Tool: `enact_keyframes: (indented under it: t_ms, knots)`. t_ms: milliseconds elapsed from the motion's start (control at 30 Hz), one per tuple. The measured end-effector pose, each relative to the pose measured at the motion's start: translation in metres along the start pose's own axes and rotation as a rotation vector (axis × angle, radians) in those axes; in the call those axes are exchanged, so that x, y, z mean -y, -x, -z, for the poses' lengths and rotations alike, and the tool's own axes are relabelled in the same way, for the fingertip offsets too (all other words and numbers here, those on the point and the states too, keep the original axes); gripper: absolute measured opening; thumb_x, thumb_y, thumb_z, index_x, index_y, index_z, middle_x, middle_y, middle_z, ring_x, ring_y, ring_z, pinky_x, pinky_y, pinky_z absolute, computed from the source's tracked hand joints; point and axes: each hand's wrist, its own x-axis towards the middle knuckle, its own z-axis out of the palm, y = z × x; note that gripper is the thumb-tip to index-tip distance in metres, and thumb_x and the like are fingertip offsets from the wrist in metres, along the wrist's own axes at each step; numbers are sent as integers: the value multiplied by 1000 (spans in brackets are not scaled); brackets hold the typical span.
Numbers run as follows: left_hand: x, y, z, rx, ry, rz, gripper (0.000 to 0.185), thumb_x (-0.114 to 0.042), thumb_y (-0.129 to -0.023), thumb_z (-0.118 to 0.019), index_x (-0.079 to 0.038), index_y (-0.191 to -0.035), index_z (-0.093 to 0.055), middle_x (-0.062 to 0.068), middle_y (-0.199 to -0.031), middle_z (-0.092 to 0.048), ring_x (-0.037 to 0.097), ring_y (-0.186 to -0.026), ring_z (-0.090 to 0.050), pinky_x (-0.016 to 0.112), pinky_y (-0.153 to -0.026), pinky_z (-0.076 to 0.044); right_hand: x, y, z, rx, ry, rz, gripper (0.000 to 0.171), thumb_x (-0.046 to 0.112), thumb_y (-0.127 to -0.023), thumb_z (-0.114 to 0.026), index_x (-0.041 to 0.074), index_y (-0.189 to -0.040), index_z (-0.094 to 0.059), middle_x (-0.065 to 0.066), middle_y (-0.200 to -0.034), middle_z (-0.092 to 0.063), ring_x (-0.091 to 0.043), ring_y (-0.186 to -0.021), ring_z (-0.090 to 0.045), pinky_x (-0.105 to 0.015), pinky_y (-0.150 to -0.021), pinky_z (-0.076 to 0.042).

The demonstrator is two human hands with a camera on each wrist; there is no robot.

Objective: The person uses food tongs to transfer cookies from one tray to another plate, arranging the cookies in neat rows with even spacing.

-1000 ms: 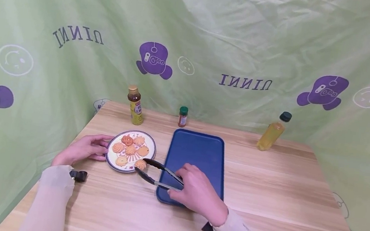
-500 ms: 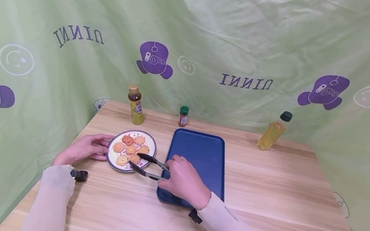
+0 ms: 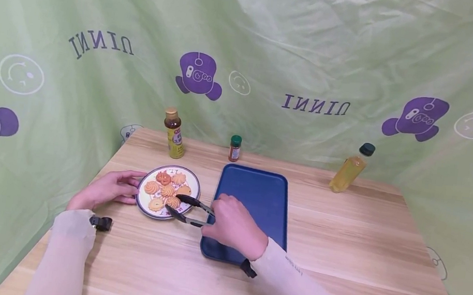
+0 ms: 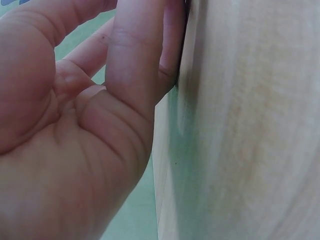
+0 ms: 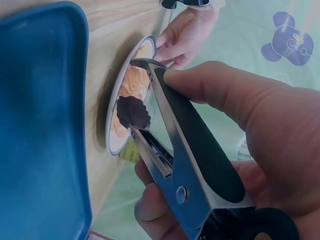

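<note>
My right hand (image 3: 234, 225) grips a pair of tongs (image 3: 186, 219) by its handles, reaching left across the tray. The black tips stand apart on either side of a swirl cookie (image 3: 173, 202) at the plate's near right. In the right wrist view the tongs (image 5: 192, 135) show steel arms, dark grips and scalloped heads. The round plate (image 3: 141, 200) is white with a blue rim and bears several cookies (image 5: 135, 82). My left hand (image 3: 111, 190) touches the plate's left rim with loosely extended fingers. In the left wrist view that hand (image 4: 85, 125) stands close against the wooden table.
A blue rectangular tray (image 3: 253, 188) lies right of the plate, partly under the right hand. Behind stand a brown-yellow sauce bottle (image 3: 174, 138), a small green-capped jar (image 3: 234, 150) and, far right, a bottle of yellow liquid (image 3: 349, 172). A green curtain (image 3: 317, 54) hangs behind the table.
My right hand has moved left with the tongs, their tips going further over the plate. The swirl cookie near the rim has shifted inward, up and left. My left hand stays at the rim.
</note>
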Motion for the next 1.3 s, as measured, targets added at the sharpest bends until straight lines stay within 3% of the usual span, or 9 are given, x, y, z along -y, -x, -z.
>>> enact_keyframes:
  t_ms: [167, 333, 567, 833, 1300]
  knots:
    - [0, -1, -1, -5, -5, 1, 75, -2, -109, -68, 5, -173, -31, 31, -144, -53, 16, -107, -76, 35, -97, -74, 2, -4, 5, 31, 1, -6, 49, 29, -86, -93, 16, -65, -51, 1, -75, -49, -18, -69, -42, -25, -57, -29]
    - [1, 0, 1, -1, -7, -3, 75, -2, -109, -68, 6, -173, -30, 31, -144, -53, 16, -107, -75, 36, -97, -74, 3, -5, 6, 48, -9, -24, 46, 30, -86, -94, 14, -66, -56, 0, -77, -52, -18, -70, -44, -25, -57, -31]
    - [2, 1, 2, 1, -4, -2, 74, -1, -109, -67, 5, -173, -30, 30, -144, -53, 17, -108, -75, 36, -97, -74, 1, 0, 5, 36, -51, -37, 28, 29, -86, -93, 7, -87, -76, 0, -82, -57, -19, -76, -50, -26, -59, -40]
    - [1, 0, 0, -8, -4, -4, 74, 0, -109, -67, 6, -173, -31, 32, -145, -54, 17, -108, -76, 36, -98, -74, -12, 12, 5, -31, -106, -97, 36, 29, -86, -92, 1, -107, -83, -5, -98, -70, -19, -85, -59, -30, -69, -57]
    - [5, -3, 2, 2, -10, -1, 73, -1, -110, -65, 5, -173, -30, 31, -146, -53, 16, -108, -75, 36, -97, -74, -63, 42, -1, -154, -181, -301, 45, 30, -86, -93, 2, -119, -82, -4, -99, -69, -20, -88, -57, -33, -72, -56]
